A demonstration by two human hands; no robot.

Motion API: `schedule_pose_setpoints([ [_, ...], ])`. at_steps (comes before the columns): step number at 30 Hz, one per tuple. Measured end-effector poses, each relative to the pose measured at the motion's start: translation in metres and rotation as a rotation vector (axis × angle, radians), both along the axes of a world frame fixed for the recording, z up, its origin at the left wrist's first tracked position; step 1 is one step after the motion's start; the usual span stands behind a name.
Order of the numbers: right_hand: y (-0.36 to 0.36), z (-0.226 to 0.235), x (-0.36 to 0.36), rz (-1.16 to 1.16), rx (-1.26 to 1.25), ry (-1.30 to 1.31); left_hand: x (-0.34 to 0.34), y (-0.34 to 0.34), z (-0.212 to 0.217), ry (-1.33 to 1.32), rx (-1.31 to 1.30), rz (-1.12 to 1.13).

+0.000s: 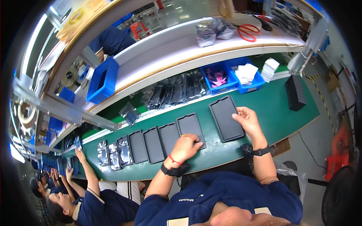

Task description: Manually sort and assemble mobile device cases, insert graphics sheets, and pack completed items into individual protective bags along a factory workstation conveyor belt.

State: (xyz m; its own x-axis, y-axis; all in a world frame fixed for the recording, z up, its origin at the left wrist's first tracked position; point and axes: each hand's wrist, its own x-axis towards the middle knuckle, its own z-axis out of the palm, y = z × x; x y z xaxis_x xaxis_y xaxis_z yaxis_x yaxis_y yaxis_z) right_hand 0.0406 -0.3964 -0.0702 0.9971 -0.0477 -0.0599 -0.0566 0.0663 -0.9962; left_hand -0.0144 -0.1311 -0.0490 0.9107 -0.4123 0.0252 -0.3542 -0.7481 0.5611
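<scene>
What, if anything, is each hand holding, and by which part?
The right hand holds a tray by its right edge. The left hand is over another tray; whether it grips that one cannot be told.

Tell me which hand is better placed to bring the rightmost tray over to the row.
Probably the right hand: it holds the rightmost tray by its right edge. The left hand is farther off, over the near end of the next tray.
</scene>
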Motion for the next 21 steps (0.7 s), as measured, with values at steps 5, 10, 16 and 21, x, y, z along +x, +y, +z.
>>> schedule_pose_setpoints([
  [5,0.010,0.016,-0.022,0.159,0.114,-0.152,0.007,-0.049,0.037,0.018,-0.425,0.088],
  [10,0.027,0.032,-0.034,0.170,0.112,-0.129,0.022,-0.085,0.026,0.164,-0.716,0.159],
  [16,0.010,0.033,-0.038,0.115,0.146,-0.073,0.018,-0.101,0.026,0.237,-0.962,0.307],
  [21,-0.040,0.024,-0.029,-0.039,0.280,-0.055,0.036,-0.087,0.021,0.107,-0.470,0.353],
])
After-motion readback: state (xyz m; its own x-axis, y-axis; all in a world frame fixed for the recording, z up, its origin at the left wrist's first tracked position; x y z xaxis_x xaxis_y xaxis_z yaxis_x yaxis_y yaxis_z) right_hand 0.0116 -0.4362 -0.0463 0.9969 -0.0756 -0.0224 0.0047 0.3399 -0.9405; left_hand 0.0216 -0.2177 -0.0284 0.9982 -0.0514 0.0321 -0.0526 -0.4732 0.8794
